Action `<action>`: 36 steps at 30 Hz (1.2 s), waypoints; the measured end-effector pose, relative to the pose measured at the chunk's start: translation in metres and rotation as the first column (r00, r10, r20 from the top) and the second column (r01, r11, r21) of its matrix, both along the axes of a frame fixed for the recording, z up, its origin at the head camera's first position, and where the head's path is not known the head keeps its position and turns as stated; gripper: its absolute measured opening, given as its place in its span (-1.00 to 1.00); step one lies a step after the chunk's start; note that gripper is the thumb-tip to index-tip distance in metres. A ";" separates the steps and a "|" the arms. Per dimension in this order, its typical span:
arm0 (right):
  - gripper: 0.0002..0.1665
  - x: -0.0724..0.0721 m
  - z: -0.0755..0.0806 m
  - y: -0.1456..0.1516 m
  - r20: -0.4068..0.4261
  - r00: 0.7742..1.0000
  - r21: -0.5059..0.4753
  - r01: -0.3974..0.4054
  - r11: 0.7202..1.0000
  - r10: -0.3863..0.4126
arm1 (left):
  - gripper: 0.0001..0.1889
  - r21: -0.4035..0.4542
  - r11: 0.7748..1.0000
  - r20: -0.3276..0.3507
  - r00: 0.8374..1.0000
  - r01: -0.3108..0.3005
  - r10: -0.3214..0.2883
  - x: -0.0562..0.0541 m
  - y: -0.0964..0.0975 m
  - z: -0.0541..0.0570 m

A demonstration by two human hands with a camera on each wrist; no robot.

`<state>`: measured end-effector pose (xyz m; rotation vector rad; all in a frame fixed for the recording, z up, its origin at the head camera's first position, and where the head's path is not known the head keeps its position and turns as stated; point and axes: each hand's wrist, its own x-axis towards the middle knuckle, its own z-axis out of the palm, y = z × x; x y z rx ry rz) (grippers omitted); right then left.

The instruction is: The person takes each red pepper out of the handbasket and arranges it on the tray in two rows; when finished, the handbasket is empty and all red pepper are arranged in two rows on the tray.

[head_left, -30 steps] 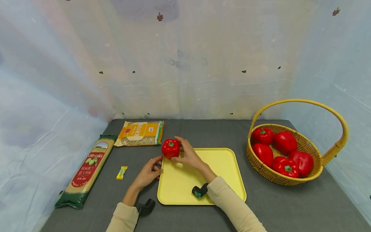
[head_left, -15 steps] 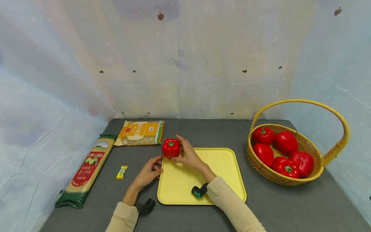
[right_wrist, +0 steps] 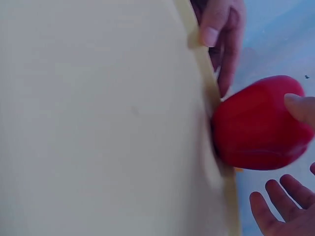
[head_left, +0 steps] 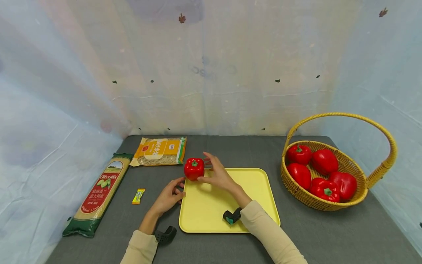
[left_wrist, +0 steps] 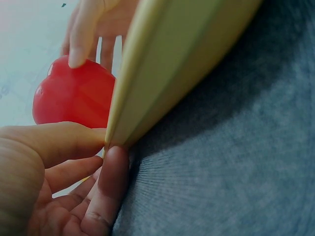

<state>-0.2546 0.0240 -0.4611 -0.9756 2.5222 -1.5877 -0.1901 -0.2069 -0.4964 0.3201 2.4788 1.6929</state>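
Observation:
A red bell pepper point(head_left: 194, 169) stands stem up at the far left corner of the yellow tray point(head_left: 230, 223). My right hand point(head_left: 220, 176) is beside it on the right; in the right wrist view the thumb point(right_wrist: 301, 109) overlaps the pepper's side, while the fingers point(right_wrist: 283, 199) are spread and apart from it. My left hand point(head_left: 169, 196) is at the tray's left edge. The left wrist view has that edge between the thumb and a finger point(left_wrist: 114, 172), which pinch it, with the pepper just beyond.
A wicker basket point(head_left: 298, 198) with several red bell peppers, its handle raised, stands at the right. To the left lie a spaghetti pack point(head_left: 100, 190), a small yellow wrapped sweet point(head_left: 138, 196) and an orange grain bag point(head_left: 159, 151). A curtain point(head_left: 204, 102) hangs behind the table.
My right hand has loosened from the bell pepper: its fingers have spread and the hand has shifted slightly right. The pepper and my left hand have stayed in place.

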 end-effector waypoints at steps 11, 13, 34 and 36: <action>-0.09 0.012 0.033 0.048 -0.121 0.992 0.022 0.026 0.999 -0.024 | -0.43 0.010 1.000 0.000 1.000 0.004 -0.004 0.006 0.005 0.013; -0.11 0.016 0.042 0.059 -0.176 0.984 0.017 0.039 0.999 -0.035 | -0.43 0.006 1.000 0.002 1.000 0.010 -0.010 0.008 0.006 0.021; -0.20 0.026 0.097 0.219 -0.394 0.849 0.066 0.408 0.911 -0.351 | -0.44 0.009 1.000 0.000 1.000 -0.018 0.018 0.000 0.000 -0.002; -0.23 0.026 0.104 0.231 -0.373 0.849 0.086 0.433 0.898 -0.374 | -0.44 0.014 1.000 -0.003 1.000 -0.013 0.013 0.000 0.000 -0.002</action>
